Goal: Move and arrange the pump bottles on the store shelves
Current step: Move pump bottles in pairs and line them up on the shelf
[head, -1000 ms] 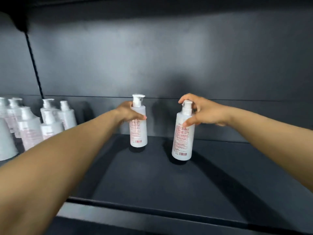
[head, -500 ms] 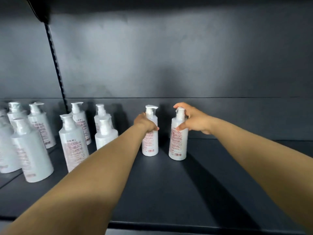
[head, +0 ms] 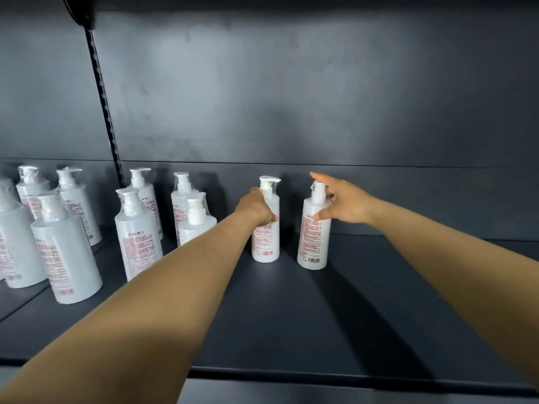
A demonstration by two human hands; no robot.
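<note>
Two white pump bottles with red print stand upright at the back of the dark shelf (head: 291, 316). My left hand (head: 256, 207) grips the left bottle (head: 266, 240) round its shoulder, thumb across the front. Beside it stands the right bottle (head: 313, 243). My right hand (head: 342, 204) is by that bottle's pump, with fingers spread and fairly straight. Its forefinger reaches over the pump top and its thumb touches the bottle's shoulder. Both bottles rest on the shelf, a small gap between them.
Several more white pump bottles (head: 140, 240) stand in rows to the left, the nearest one (head: 194, 223) just left of my left forearm. A slotted upright (head: 102, 91) runs up the back panel. The shelf's front lip (head: 320, 377) lies near me.
Both bottles have gone leftward toward the group and now stand on the shelf. My right hand's fingers have spread from their hold on the pump neck. The view has turned left.
</note>
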